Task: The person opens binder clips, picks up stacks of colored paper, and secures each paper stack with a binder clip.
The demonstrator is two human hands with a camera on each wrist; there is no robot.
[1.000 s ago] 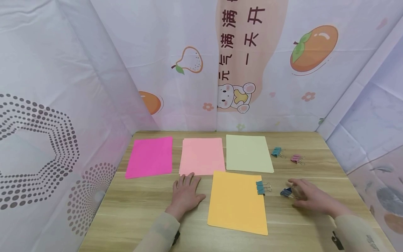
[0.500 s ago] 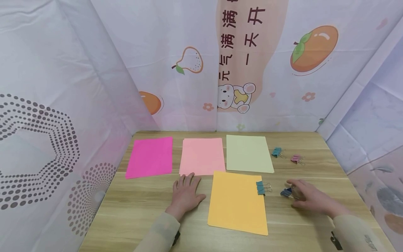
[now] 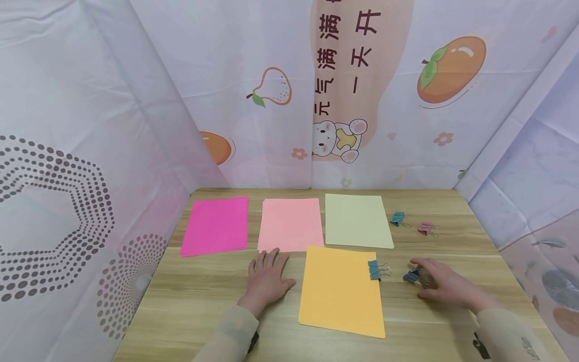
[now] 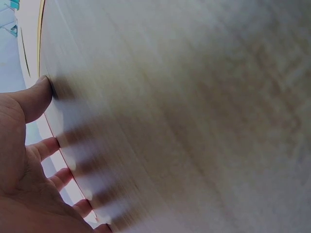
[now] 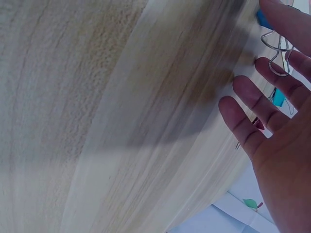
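My left hand [image 3: 267, 281] lies with spread fingers on the wooden table, its fingertips right at the lower edge of a light pink paper stack [image 3: 291, 224]. At the right, my right hand [image 3: 445, 284] reaches around a dark blue binder clip [image 3: 411, 276], thumb and forefinger apart with the clip's wire handles between them. In the right wrist view its other fingers [image 5: 243, 124] extend loosely near those wire handles [image 5: 279, 56]. An orange-yellow paper stack [image 3: 341, 296] lies between the hands, with a teal binder clip [image 3: 374, 270] on its right edge.
A magenta paper stack [image 3: 215, 226] lies at the back left, and a pale green one [image 3: 357, 221] behind the orange-yellow stack. Another teal binder clip [image 3: 398, 218] and a pink binder clip [image 3: 425, 228] sit at the back right. Printed curtains [image 3: 271, 151] border the table.
My right hand has shifted slightly left around the dark blue binder clip. My left hand and the papers have stayed in place.
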